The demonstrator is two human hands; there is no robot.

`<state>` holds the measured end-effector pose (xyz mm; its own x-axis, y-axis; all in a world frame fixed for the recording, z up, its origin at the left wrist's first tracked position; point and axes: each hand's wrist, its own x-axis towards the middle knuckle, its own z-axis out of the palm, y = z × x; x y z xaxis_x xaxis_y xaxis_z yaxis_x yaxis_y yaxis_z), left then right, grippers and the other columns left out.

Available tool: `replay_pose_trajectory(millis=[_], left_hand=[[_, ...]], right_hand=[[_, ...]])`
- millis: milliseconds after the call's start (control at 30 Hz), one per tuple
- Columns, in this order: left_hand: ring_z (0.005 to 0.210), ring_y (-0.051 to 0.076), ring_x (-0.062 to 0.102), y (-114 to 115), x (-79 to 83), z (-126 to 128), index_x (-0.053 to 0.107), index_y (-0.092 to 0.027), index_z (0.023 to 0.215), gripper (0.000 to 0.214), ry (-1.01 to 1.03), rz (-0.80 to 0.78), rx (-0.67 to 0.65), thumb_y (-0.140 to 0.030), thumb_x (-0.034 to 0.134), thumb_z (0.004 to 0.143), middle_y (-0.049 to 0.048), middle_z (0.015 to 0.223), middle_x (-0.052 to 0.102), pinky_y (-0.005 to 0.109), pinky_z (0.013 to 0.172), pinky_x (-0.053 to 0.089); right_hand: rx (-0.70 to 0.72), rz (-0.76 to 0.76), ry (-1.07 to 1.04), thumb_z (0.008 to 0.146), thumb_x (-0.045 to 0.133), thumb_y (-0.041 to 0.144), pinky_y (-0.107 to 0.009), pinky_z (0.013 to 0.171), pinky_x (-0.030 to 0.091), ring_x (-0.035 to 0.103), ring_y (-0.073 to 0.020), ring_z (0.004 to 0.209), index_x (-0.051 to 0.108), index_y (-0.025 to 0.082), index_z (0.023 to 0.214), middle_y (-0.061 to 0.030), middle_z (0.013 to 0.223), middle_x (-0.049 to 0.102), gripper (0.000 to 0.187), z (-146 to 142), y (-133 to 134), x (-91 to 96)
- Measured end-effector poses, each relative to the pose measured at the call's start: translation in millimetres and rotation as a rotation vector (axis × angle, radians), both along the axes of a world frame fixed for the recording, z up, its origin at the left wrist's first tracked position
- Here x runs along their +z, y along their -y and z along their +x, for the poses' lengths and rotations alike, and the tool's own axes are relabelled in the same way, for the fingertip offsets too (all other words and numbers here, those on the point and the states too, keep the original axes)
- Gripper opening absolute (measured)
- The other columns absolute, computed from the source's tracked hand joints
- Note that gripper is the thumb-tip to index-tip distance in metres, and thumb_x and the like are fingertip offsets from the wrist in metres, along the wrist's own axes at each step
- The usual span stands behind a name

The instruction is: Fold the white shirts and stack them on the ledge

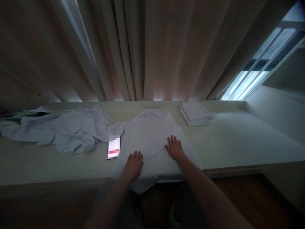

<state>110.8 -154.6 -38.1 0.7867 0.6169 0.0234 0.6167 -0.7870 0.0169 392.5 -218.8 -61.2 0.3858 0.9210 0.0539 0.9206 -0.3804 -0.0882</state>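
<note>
Two hands, both mine, on one white shirt [150, 132], which lies spread on the counter [226, 140] in front of me: one collar at the far end, one button front running down the middle, hem over the counter's near edge. Left hand [135, 163]: palm down on the near left part of the shirt, fingers extended and slightly parted, resting on the cloth without gripping it. Right hand [175, 148]: likewise flat, fingers spread, on the right side of the shirt and a little farther out; no grip on the fabric. One crease slants across the cloth between them. One sleeve reaches out at the left, toward one crumpled heap of white cloth [69, 127]; number of garments in the heap cannot be told. One flat rectangular object [113, 149], its face pixelated, lies just beside the shirt's left edge. One folded white stack [195, 112] sits at the far right of the shirt, apart from it; layers too dim to count. Beyond the counter: pleated curtain [166, 47], and one barred window [257, 63] at far right.
</note>
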Motion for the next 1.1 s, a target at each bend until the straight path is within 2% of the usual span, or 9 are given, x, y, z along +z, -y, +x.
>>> replay_pose_trajectory(millis=[167, 300, 433, 633, 933, 1100], left_hand=[[0.122, 0.027, 0.038, -0.3, 19.7, 8.1, 0.054, -0.017, 0.113, 0.047, 0.025, -0.012, 0.027, -0.044, 0.027, 0.088, 0.0117, 0.133, 0.043, 0.044, 0.101, 0.025], [0.128, 0.029, 0.028, -7.2, 28.8, 28.8, 0.040, -0.017, 0.129, 0.050, 0.087, 0.064, 0.094, -0.043, 0.030, 0.087, 0.0136, 0.141, 0.029, 0.045, 0.103, 0.021], [0.132, 0.030, 0.016, -12.5, 17.7, 40.6, 0.029, -0.024, 0.135, 0.054, 0.057, 0.060, 0.107, -0.043, 0.035, 0.085, 0.0105, 0.144, 0.022, 0.049, 0.103, 0.014], [0.133, 0.030, 0.008, -13.5, -3.4, 34.7, 0.026, -0.027, 0.137, 0.056, 0.016, 0.034, 0.105, -0.047, 0.032, 0.084, 0.0077, 0.145, 0.019, 0.053, 0.103, 0.006], [0.133, 0.031, 0.008, -10.7, 3.5, 34.2, 0.027, -0.027, 0.136, 0.057, 0.037, 0.003, 0.115, -0.050, 0.032, 0.084, 0.0070, 0.146, 0.019, 0.054, 0.103, 0.005], [0.133, 0.032, 0.006, -9.5, 5.2, 33.8, 0.025, -0.026, 0.137, 0.060, 0.036, -0.037, 0.127, -0.053, 0.030, 0.083, 0.0077, 0.146, 0.017, 0.055, 0.103, 0.003]], right_hand=[[0.012, -0.007, -0.015, 0.087, 0.019, 0.054, -0.051, 0.103, 0.004, 0.000, -0.0288, 0.133, 0.023, 0.017, 0.139, -0.0105, 0.147, 0.010, 0.063, -0.3, -1.9, 4.3], [0.069, 0.023, -0.009, 0.087, 0.019, 0.053, -0.050, 0.104, 0.004, -0.001, -0.0283, 0.133, 0.021, 0.018, 0.139, -0.0103, 0.147, 0.009, 0.063, 0.7, -7.5, 12.0], [0.122, 0.005, -0.008, 0.087, 0.019, 0.054, -0.049, 0.104, 0.005, 0.000, -0.0279, 0.133, 0.024, 0.020, 0.139, -0.0088, 0.147, 0.009, 0.062, 2.5, -11.5, 12.2], [0.127, 0.024, 0.014, 0.087, 0.019, 0.054, -0.051, 0.104, 0.004, 0.002, -0.0282, 0.133, 0.023, 0.023, 0.139, -0.0069, 0.147, 0.011, 0.061, 4.8, -11.4, 1.9], [0.123, -0.037, -0.013, 0.086, 0.023, 0.053, -0.052, 0.103, 0.002, 0.001, -0.0290, 0.133, 0.023, 0.020, 0.139, -0.0080, 0.147, 0.009, 0.062, 4.1, -13.9, 7.3], [0.202, 0.011, 0.031, 0.087, 0.024, 0.050, -0.052, 0.103, 0.003, -0.001, -0.0291, 0.133, 0.023, 0.021, 0.139, -0.0081, 0.147, 0.008, 0.060, -0.3, -21.5, 8.0]])
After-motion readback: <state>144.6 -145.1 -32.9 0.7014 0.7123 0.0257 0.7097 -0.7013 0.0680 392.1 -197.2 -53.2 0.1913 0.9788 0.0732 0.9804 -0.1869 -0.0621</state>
